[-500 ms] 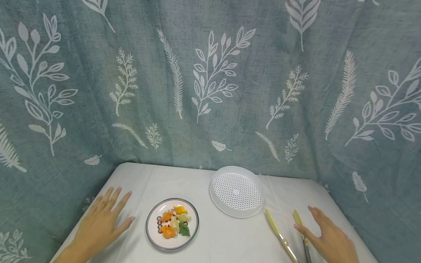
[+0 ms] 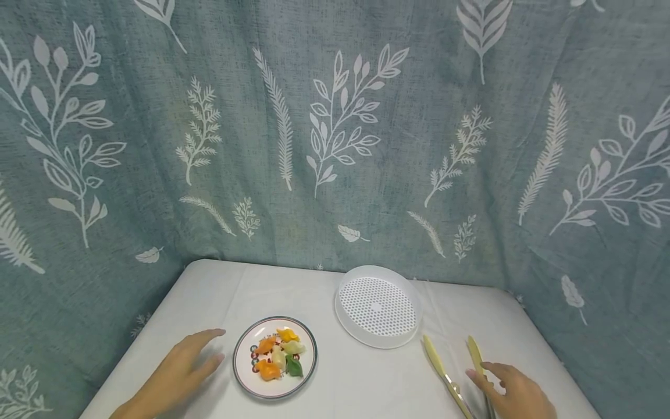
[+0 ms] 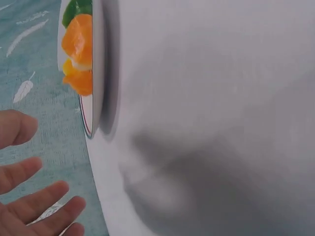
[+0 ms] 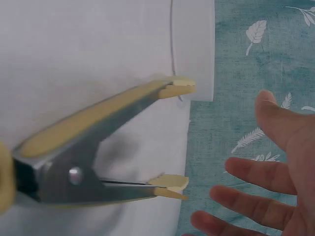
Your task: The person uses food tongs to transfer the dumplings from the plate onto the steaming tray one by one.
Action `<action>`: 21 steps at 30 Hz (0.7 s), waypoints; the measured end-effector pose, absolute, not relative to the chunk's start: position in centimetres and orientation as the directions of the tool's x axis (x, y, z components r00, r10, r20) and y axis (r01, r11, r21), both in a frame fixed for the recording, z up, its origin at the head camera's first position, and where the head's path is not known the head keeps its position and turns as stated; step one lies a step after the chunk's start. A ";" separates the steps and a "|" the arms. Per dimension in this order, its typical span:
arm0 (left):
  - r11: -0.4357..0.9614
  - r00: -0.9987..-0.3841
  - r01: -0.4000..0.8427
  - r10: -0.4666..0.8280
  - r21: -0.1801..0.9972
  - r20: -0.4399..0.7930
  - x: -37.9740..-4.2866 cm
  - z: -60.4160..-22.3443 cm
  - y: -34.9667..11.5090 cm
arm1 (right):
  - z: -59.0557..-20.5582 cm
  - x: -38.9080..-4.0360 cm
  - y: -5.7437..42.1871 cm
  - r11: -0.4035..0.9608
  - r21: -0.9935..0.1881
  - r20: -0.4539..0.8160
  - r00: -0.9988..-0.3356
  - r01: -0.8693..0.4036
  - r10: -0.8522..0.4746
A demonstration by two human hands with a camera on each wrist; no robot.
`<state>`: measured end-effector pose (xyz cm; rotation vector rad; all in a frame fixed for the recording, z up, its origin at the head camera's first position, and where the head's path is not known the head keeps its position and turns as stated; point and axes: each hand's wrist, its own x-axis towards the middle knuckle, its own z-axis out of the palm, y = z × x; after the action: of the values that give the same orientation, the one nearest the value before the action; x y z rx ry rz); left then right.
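Note:
In the head view, a round white plate (image 2: 246, 375) with a dark rim carries several orange, yellow, cream and green dumpling-like pieces (image 2: 269, 370). My left hand (image 2: 177, 372) hovers just left of the plate, thumb and fingers apart, holding nothing. At the front right lies a pair of tongs (image 2: 438, 365) with yellow tips, its two arms spread. Over its right arm is my right hand (image 2: 515, 393), fingers slightly bent. In the right wrist view, the tongs (image 4: 74, 174) show their metal pivot, with the fingers (image 4: 261, 174) apart from them.
A round white steamer tray (image 2: 377, 339) with a perforated base stands at the back middle, right of the plate. White cloth (image 2: 324, 302) covers the table. A green leaf-patterned curtain (image 2: 293, 221) hangs behind and along both sides.
My left hand has moved right toward the plate and turned more onto its side. My right hand has come down slightly, with its fingers bent more over the right arm of the tongs.

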<state>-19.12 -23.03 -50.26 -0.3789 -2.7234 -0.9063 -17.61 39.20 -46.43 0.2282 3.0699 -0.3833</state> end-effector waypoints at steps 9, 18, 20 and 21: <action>0.714 -0.989 0.146 0.094 0.684 0.112 -19.5 -50.9 -21.5 | -48.9 -17.5 39.7 0.964 -0.221 -0.079 -0.988 0.148 0.133; 0.702 -0.999 0.030 0.028 0.712 0.015 -20.0 -52.0 -20.4 | -50.7 -17.5 39.3 0.949 -0.254 -0.127 -0.979 0.188 0.160; 0.691 -1.000 0.006 0.018 0.723 -0.009 -20.1 -52.2 -20.2 | -51.1 -17.6 39.2 0.947 -0.251 -0.153 -0.974 0.202 0.167; 0.687 -1.000 -0.006 0.013 0.726 -0.020 -20.1 -52.3 -20.1 | -51.3 -17.6 39.2 0.945 -0.250 -0.166 -0.971 0.211 0.173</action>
<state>-20.14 -20.10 -52.33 -0.0059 -2.9075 -1.2514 -17.64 39.16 -51.35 0.2929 2.9581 -0.4033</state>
